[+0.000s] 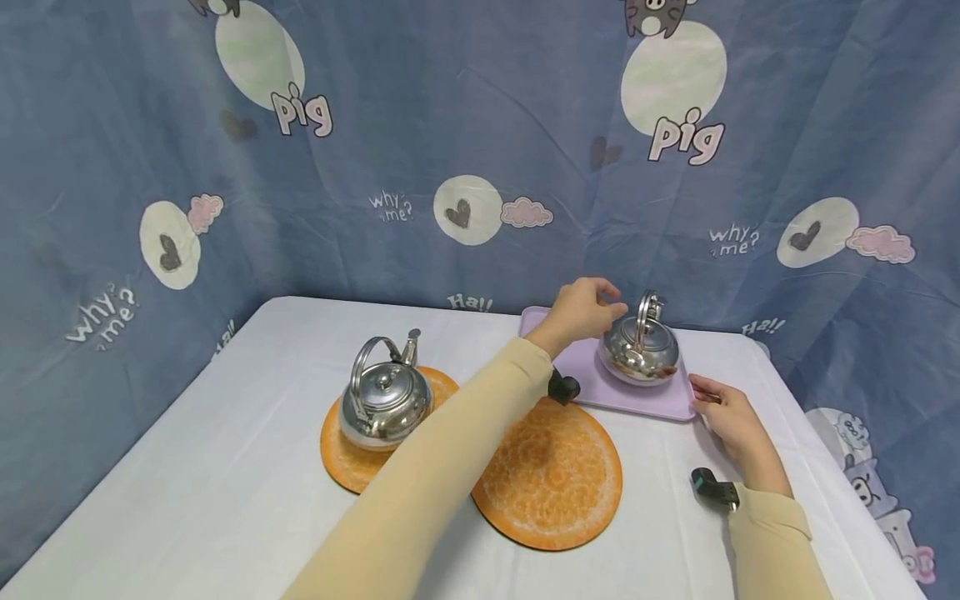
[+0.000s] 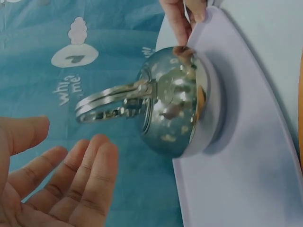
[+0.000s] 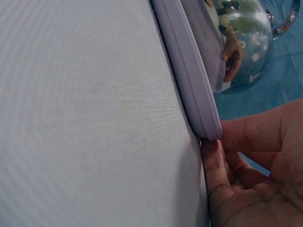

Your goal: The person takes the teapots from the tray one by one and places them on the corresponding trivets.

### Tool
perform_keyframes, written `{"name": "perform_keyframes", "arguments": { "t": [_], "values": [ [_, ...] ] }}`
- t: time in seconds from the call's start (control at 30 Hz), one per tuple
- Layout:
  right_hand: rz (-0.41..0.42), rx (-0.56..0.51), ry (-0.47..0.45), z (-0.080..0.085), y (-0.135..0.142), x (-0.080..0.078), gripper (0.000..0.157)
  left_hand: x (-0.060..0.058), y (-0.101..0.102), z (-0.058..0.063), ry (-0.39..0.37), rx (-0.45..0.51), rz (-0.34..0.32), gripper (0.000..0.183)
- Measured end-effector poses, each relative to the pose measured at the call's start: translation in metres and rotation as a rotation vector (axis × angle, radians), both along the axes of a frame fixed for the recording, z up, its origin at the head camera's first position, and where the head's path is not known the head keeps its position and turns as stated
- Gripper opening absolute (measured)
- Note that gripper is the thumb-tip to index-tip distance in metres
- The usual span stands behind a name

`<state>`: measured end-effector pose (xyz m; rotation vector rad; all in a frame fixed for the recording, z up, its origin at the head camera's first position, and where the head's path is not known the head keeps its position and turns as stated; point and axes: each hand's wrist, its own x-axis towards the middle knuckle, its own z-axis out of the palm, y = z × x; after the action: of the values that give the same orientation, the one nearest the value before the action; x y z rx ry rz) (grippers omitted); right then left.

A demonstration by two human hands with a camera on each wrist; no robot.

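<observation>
A shiny metal kettle (image 1: 639,357) with an upright loop handle sits at the right end of a lilac tray (image 1: 600,395). My left hand (image 1: 581,310) is just left of the handle, over the tray; in the left wrist view its fingers (image 2: 97,184) are extended and apart from the handle, and the palm holds nothing. At the tray's right front corner, my right hand (image 1: 729,415) pinches the rim. The right wrist view has the thumb (image 3: 251,137) against the rim's upper side and fingers below, close to the tablecloth.
Another metal kettle (image 1: 386,407) stands on an orange-slice placemat (image 1: 334,458) at the left. A second orange-slice placemat (image 1: 551,479) lies in front of the tray, partly under my left sleeve. Behind the white-covered table (image 1: 247,417) hangs a blue printed curtain (image 1: 390,150).
</observation>
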<state>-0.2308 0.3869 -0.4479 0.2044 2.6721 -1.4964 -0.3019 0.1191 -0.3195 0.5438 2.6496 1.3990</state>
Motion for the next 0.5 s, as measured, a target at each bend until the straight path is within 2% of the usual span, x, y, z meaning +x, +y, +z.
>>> {"name": "perform_keyframes", "arguments": {
  "t": [0.1,0.2,0.33,0.5],
  "values": [
    [0.0,0.002,0.008,-0.001,0.002,0.0,0.058,0.001,0.01,-0.004,0.004,-0.058,0.024,0.04],
    [0.001,0.008,0.021,-0.003,0.004,0.001,0.057,0.002,0.018,-0.009,-0.024,-0.1,0.05,0.045],
    [0.006,0.001,0.023,-0.004,0.004,0.002,0.057,0.002,0.025,-0.015,-0.058,-0.088,0.074,0.046],
    [0.007,-0.02,0.028,-0.003,0.002,0.0,0.058,-0.002,0.03,-0.019,-0.056,-0.075,0.1,0.043]
  ]
}}
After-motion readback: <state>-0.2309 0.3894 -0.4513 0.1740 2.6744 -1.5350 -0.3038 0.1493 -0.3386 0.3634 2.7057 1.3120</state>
